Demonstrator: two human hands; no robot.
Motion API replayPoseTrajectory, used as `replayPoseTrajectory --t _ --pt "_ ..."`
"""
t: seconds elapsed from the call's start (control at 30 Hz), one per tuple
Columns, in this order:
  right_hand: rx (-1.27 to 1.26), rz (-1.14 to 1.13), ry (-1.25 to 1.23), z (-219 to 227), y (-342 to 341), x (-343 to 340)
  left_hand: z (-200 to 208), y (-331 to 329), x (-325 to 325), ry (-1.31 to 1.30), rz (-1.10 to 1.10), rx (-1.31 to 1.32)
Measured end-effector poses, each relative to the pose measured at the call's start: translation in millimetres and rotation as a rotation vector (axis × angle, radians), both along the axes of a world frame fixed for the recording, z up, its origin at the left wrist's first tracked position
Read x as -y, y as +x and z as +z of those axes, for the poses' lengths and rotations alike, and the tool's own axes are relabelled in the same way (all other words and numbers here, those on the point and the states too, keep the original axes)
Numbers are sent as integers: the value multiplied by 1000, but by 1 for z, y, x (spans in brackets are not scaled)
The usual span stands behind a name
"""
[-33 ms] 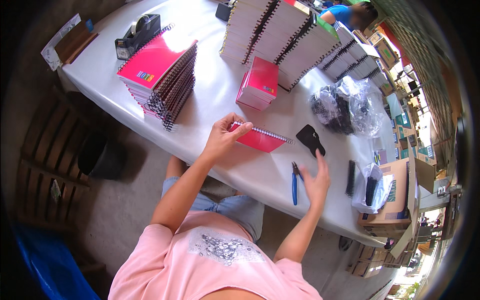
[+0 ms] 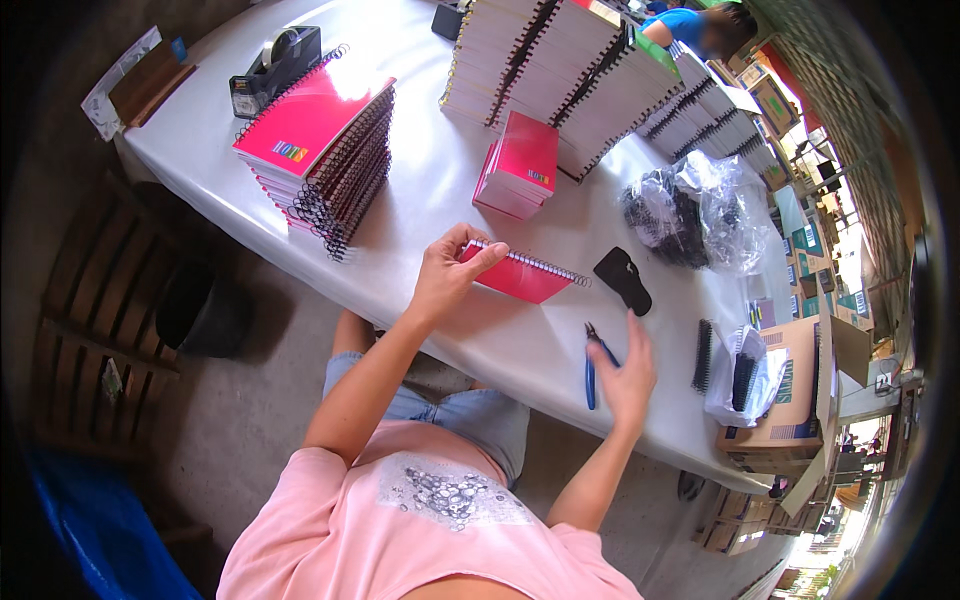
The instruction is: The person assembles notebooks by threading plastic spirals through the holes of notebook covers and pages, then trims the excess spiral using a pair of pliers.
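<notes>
- Far to the left of your grip sits a black tape dispenser (image 2: 278, 60) at the table's far corner, and just on the near side of it a tall stack of pink spiral notebooks (image 2: 320, 150) with their black coils facing you. Judging by that pile, a good many look finished.
- Your left hand (image 2: 445, 272) is closed on the near-left corner of a single pink notebook (image 2: 520, 275), thumb on top, fingers curled under its edge. The book lies flat on the white table (image 2: 420, 190), its wire coil running along the side away from you.
- Just beyond the grip stands a small pile of pink covers (image 2: 520, 165) with no coil showing, and past that slanted rows of white-edged pads (image 2: 560, 70); these look like work left to do.
- To the right of the held notebook, close by, lies a flat black piece (image 2: 622, 278); I cannot tell what it is.
- Your right hand (image 2: 628, 370) is open and empty, fingers spread, hovering over the table edge just beside the blue-handled pliers (image 2: 594, 362), not touching them.
- Further right lie a clear bag of black coils (image 2: 700, 215), a few loose coils (image 2: 702, 355), and a cardboard box (image 2: 790, 400).
- My judgement: you are mid-batch, with this book's coil apparently not yet closed off.
</notes>
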State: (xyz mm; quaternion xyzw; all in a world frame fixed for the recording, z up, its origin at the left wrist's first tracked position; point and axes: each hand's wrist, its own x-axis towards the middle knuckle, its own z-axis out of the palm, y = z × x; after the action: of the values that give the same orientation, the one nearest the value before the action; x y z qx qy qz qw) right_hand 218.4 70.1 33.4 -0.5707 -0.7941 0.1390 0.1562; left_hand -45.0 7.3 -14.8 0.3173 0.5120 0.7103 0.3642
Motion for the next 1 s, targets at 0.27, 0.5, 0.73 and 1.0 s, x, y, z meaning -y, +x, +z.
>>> replayPoseTrajectory --t 0.27,0.5,0.73,1.0 --pt "-90 79 281 -34 -7 51 10 12 5 79 117 138" --pt "-288 447 311 39 -79 76 24 20 18 207 290 -223" --pt "-289 504 323 50 -92 73 35 13 25 325 447 -647" --pt "-978 538 -746 46 -81 71 36 21 24 452 516 -613"
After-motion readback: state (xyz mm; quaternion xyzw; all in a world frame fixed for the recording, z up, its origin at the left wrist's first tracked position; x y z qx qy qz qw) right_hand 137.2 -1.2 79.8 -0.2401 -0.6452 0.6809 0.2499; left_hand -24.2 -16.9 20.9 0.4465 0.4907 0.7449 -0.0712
